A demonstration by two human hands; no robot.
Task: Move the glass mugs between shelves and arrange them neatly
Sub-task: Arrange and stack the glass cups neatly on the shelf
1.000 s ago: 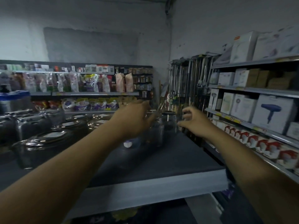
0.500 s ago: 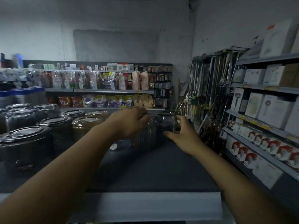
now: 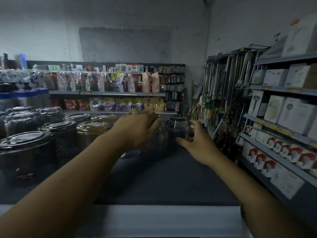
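L hand (image 3: 137,130) fingers curled over top of ribbed glass mug (image 3: 157,146), gripping | R hand (image 3: 199,146) thumb + fingers wrapped rnd dark glass mug (image 3: 176,128) | mugs side by side, back of shelf top (image 3: 171,179)

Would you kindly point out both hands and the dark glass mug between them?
left hand (image 3: 137,130), head view, back of the hand.
right hand (image 3: 197,146), head view, back of the hand.
dark glass mug (image 3: 176,128), head view, its side wall.
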